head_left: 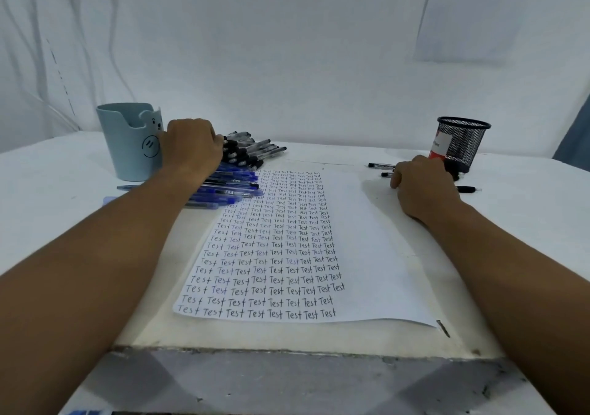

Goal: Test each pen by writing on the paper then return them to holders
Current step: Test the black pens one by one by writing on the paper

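- Plainly, the paper (367,239) on the surface (64,172) is nearly filled — testing looks far along.
- Left hand (191,146) curls onto the heaped pens (242,172) beside the blue holder (127,140); grip clamped or not, I cannot tell.
- Right hand (421,188) rests curled by the mesh holder (459,143), its hold hidden; next, lift one pen.

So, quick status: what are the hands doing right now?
Left hand on the pen pile. Right hand beside mesh holder, grip unclear. Paper nearly full.

— Walls?
— White sheeting (287,47), creased at left; a blue curtain (574,140) at far right.
— Furniture?
— White table (319,338), front edge chipped. Light soft, even.
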